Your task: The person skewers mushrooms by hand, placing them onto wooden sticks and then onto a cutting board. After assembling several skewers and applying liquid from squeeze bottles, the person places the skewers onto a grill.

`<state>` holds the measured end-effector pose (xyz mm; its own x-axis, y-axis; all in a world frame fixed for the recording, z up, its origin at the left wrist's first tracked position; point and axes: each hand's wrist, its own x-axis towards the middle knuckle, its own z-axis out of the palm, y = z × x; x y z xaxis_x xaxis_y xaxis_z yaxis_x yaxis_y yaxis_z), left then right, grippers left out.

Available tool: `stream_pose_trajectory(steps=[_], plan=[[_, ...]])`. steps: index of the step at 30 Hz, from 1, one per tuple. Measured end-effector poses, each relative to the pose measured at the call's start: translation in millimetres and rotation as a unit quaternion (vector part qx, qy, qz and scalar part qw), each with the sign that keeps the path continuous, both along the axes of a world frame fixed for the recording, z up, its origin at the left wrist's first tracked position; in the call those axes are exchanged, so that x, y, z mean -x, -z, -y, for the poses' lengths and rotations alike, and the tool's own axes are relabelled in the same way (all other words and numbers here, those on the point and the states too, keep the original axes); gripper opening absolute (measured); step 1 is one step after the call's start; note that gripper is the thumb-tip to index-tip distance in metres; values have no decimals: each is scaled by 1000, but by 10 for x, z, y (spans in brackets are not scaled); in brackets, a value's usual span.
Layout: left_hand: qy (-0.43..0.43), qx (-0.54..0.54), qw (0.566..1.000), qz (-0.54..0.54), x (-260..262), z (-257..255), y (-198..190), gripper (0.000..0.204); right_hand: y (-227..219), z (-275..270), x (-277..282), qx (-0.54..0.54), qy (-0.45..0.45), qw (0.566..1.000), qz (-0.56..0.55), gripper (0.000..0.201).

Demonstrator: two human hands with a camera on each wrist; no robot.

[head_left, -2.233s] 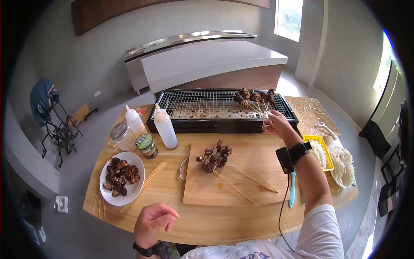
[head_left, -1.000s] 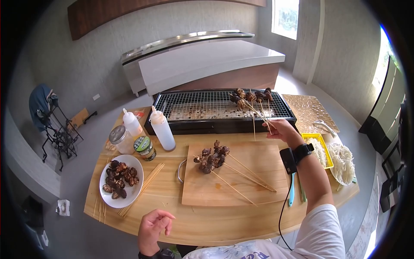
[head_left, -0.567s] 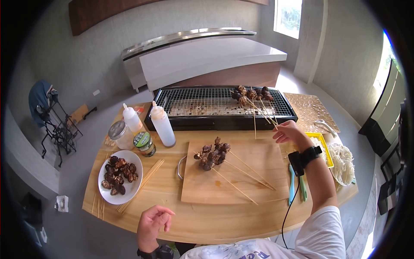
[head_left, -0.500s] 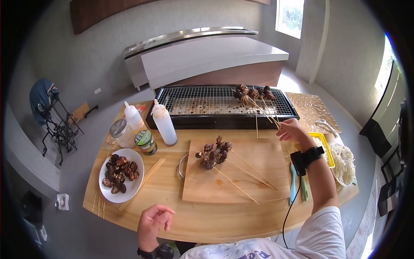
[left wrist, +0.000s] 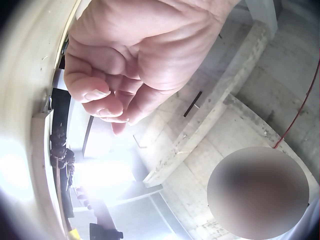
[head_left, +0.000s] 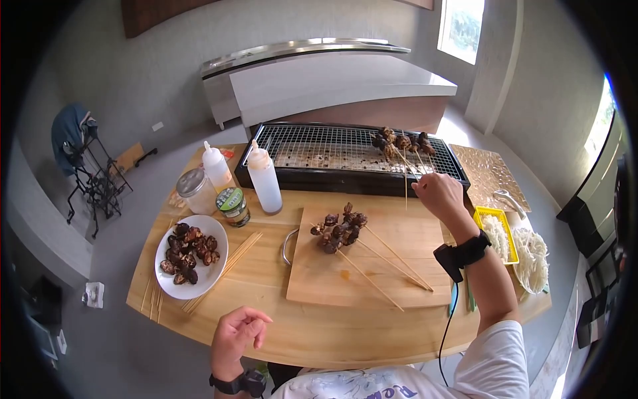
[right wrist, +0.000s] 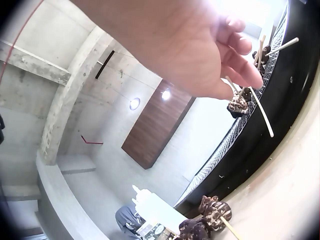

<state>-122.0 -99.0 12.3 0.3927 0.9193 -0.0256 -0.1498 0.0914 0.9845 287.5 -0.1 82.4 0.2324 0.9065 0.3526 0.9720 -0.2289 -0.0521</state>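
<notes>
My right hand [head_left: 440, 194] is at the near edge of the black grill [head_left: 312, 181], back of the hand up. In the right wrist view its thumb and fingers pinch the thin stick of a mushroom skewer [right wrist: 238, 106]. Several dark mushroom skewers [head_left: 403, 141] lie on the right end of the wire rack, sticks toward me; one stick pokes out over the front edge. Loosely curled, my left hand [head_left: 238, 336] hovers by the table's front edge, holding nothing. More mushroom skewers [head_left: 342, 229] rest on the wooden board [head_left: 319, 286], their sticks pointing to its lower right.
On the left are a white plate [head_left: 163, 282] of mushrooms, bare sticks [head_left: 232, 266], two squeeze bottles [head_left: 266, 186], a glass jar [head_left: 197, 193] and a green-labelled jar [head_left: 232, 207]. To the right stand a yellow basket [head_left: 512, 246] and a bowl of white strands [head_left: 531, 259].
The right hand first held several sticks together; one now lies apart on the rack. The hand drew back rightward, then returned to the sticks, back up. The left hand stays near the table's front edge.
</notes>
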Motion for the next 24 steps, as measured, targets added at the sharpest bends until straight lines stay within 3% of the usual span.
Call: stream_pose_trajectory(steps=[2,4,8,10,12,16,18,20,24], plan=[[-3,2,1000,4,22,16,7,17,54,-73,-56,-15,-4,1000,-11,29],[-9,-3,1000,7,38,34,0,17,21,-111,-38,53,1,993,-105,27],[-15,6,1000,-1,39,43,-5,17,14,-125,-61,41,6,986,-160,28],[-10,8,1000,11,35,36,2,17,0,-122,-132,12,5,993,-118,27],[-9,9,1000,8,38,25,11,17,2,-136,-220,-75,25,996,36,25],[-9,14,1000,9,17,8,26,17,76,-150,-368,-103,5,989,106,22],[-6,14,1000,8,-5,7,9,17,110,-149,-348,-95,16,989,111,21],[-5,15,1000,5,-9,8,-3,18,140,-176,-343,-7,38,997,64,21],[-6,16,1000,-1,-2,6,-7,19,84,-177,-278,10,43,999,20,20]])
